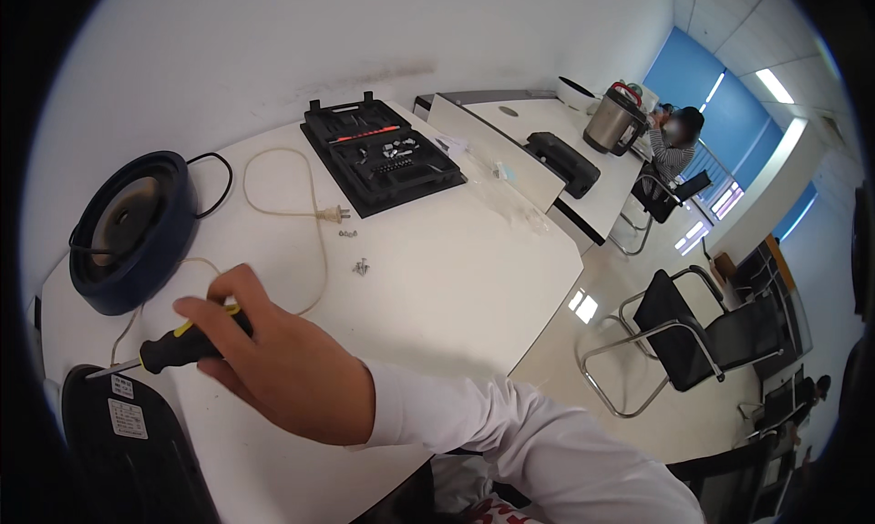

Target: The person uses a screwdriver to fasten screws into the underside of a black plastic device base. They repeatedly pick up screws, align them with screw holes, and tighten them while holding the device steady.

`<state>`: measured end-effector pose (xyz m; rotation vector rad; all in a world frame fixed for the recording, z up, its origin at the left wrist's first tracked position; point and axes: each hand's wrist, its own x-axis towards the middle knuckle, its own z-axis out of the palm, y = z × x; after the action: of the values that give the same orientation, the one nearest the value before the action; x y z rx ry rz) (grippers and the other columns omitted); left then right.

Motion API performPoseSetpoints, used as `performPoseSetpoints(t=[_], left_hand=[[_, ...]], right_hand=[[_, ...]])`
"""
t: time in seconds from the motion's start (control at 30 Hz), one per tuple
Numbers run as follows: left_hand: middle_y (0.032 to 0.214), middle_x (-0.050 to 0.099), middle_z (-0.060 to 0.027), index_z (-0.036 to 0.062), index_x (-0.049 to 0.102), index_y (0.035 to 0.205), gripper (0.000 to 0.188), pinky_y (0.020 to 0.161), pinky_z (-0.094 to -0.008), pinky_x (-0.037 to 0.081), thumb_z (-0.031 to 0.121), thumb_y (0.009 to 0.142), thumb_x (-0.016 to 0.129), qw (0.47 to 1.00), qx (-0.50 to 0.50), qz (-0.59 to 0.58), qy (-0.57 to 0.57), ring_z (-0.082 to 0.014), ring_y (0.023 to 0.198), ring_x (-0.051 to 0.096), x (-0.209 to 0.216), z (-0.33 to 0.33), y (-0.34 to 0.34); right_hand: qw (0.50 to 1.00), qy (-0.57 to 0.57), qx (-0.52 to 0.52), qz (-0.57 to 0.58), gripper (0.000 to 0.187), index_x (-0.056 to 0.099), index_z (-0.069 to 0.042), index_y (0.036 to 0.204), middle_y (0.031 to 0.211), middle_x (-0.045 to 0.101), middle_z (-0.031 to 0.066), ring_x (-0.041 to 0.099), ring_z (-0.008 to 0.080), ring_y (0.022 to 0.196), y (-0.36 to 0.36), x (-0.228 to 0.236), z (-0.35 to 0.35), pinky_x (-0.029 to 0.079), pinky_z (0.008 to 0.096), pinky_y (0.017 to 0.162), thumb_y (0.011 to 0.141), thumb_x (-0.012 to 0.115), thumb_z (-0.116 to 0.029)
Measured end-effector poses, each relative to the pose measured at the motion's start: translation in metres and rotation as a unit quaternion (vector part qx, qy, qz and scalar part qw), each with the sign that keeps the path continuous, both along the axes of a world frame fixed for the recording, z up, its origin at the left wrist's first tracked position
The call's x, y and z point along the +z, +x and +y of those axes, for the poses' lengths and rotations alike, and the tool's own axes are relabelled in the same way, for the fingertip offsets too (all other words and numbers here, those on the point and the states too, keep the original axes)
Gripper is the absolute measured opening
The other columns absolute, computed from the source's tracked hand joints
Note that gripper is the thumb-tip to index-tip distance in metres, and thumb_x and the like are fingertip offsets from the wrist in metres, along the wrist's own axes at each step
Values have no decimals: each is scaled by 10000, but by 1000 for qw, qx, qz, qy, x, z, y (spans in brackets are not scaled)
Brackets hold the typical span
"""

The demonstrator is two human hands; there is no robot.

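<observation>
My right hand (283, 369) grips a black and yellow screwdriver (182, 344), its fingers wrapped round the handle. The metal shaft points left, and its tip is at the upper end of a dark, rounded, flat appliance part (137, 460) that bears white labels. Whether the tip touches it or sits in a screw I cannot tell. My left hand does not show. Beyond the screwdriver a round dark blue housing (187, 241) with a brownish inner disc stands tilted near the wall. A pale cord with a two-pin plug (334, 214) loops over the table.
Small screws (362, 267) lie in a group on the white table (437, 296). Behind them is an open black toolbox (365, 182) with bits and sockets. Clear plastic bags (510, 196) lie to its right. A second table holds a black case (563, 164) and a metal pot (612, 121); a person (673, 150) sits beyond. A black chair (674, 333) stands right.
</observation>
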<state>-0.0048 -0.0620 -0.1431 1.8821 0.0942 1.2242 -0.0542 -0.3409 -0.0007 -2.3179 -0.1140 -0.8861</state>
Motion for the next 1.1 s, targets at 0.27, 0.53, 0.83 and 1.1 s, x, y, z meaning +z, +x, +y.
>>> performPoseSetpoints(t=[0.27,0.53,0.83,1.1], left_hand=[[1424,351,-190,13,256,1430,830,1059,-383,309,388,828,687,999,43,25,-1,-280,1259,400,-8,33,-8],[1393,329,-207,-33,224,1416,956,1055,-426,295,469,762,707,997,-30,37,-55,-334,1273,363,9,14,-17],[1306,382,-146,46,268,1398,963,979,-397,392,521,698,730,993,-22,13,-114,-294,1199,425,10,16,-16],[1365,371,-144,6,256,1402,827,1029,-371,326,400,806,673,990,-72,3,-118,-252,1227,399,10,12,-18]], right_hand=[[989,11,136,51,270,461,23,1016,1110,385,198,575,359,769,15,3,-11,516,386,638,837,605,-120],[994,-102,33,-2,483,472,-30,1147,1128,462,154,560,228,855,26,33,-22,474,264,562,708,652,62],[990,-137,32,24,349,504,-58,1150,1032,514,122,529,178,823,13,36,-23,422,253,637,804,541,-80],[993,-79,87,-24,425,437,-100,1209,1226,440,134,532,127,808,16,25,-29,414,218,575,803,561,-77]])
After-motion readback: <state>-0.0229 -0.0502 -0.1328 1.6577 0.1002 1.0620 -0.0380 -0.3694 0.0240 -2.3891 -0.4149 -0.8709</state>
